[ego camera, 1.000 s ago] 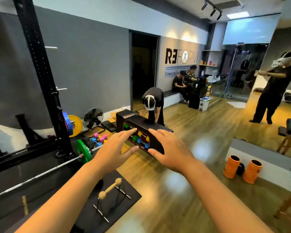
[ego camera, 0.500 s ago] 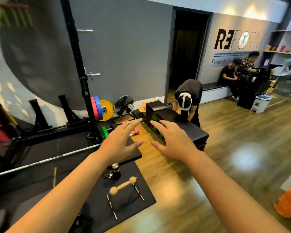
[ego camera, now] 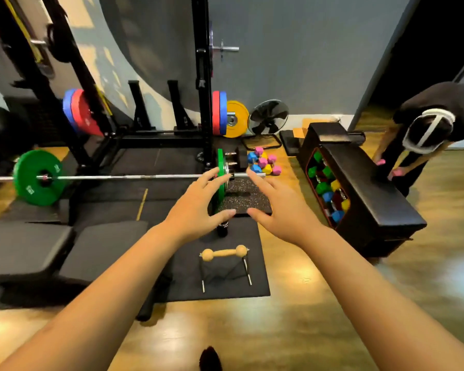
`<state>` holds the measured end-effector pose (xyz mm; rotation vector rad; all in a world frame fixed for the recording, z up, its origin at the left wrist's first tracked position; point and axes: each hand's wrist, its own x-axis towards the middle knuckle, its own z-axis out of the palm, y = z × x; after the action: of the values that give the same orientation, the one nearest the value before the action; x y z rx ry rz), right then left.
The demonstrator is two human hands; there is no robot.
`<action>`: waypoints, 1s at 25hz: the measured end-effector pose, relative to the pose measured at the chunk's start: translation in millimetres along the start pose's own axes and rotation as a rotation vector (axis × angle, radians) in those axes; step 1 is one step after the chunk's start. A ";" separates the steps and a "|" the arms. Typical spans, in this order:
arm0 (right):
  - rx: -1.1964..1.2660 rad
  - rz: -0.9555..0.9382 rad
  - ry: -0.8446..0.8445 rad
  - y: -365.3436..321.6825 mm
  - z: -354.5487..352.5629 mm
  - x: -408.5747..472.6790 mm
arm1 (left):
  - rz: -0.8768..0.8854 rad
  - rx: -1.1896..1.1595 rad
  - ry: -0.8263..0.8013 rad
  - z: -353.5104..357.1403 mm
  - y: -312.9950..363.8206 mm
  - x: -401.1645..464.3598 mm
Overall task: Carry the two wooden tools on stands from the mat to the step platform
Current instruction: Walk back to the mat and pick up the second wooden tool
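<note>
One wooden tool [ego camera: 223,254] with ball ends lies across a metal wire stand on the black mat [ego camera: 255,287] in the middle of the floor. A second wooden tool is not visible. A speckled black step platform [ego camera: 248,202] lies just beyond the mat. My left hand [ego camera: 198,207] and my right hand [ego camera: 277,207] are stretched out in the air above the mat's far end, fingers spread, holding nothing. A small dark object with a metal top [ego camera: 223,229] stands on the mat, partly hidden under my left hand.
A barbell [ego camera: 123,177] with green plates lies left of the platform by a black rack [ego camera: 202,76]. Coloured dumbbells [ego camera: 263,163] and a fan [ego camera: 268,121] sit behind. A black bench [ego camera: 364,183] holding dumbbells stands right, a person [ego camera: 429,129] bent beside it. Black pads [ego camera: 62,250] lie left.
The view has swung left and down, so the mat, the wooden tool and the platform now lie straight ahead. Both hands stay raised, open and empty.
</note>
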<state>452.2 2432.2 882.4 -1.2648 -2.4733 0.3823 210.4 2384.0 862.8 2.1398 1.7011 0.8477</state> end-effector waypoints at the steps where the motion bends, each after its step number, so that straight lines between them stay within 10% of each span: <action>1: 0.027 0.015 -0.030 10.1 13.6 11.2 | -0.024 -0.006 -0.026 10.8 -14.6 10.8; 25: 0.428 0.229 -0.373 387.9 492.1 156.8 | -0.426 -0.060 -0.117 427.8 -419.1 93.1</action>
<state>446.1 2739.5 314.3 -1.3826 -2.3387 1.2323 147.9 2644.7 319.2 1.6593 1.9384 0.6281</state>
